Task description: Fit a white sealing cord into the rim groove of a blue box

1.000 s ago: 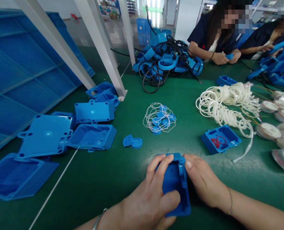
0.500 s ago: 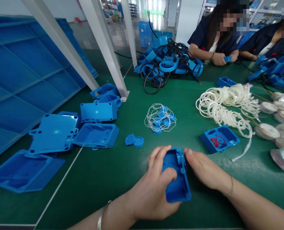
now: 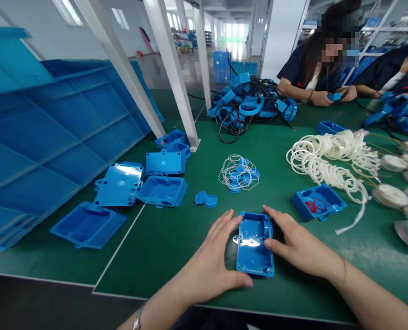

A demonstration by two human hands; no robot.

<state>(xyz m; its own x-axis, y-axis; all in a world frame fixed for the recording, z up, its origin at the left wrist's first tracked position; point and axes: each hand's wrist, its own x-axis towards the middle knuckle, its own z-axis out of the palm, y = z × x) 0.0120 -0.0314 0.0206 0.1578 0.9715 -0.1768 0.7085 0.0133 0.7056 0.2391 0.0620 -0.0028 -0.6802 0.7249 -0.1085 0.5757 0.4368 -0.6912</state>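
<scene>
In the head view, you are steadying one blue plastic housing (image 3: 254, 250) on the near middle of the green table (image 3: 176, 238), open side up, with your left hand (image 3: 209, 263) cupping its left edge, fingers spread and only touching, and your right hand (image 3: 295, 245) pressing its right wall with thumb and fingertips, neither hand closing fully around it. The housing is looking empty inside, so by my judgement the fitting of parts into it is barely beginning. A second small tray (image 3: 318, 202) to the right is holding what look like two red rings. To the far left I am counting about four loose blue shells and lids (image 3: 162, 190), plus two round blue caps (image 3: 206, 200) just left of you. One tangle of thin wire with blue clips (image 3: 239, 173) is lying beyond, and one heap of white rings (image 3: 331, 158) to the far right, too many to count. Two co-workers (image 3: 314, 68) are sitting across the table.
</scene>
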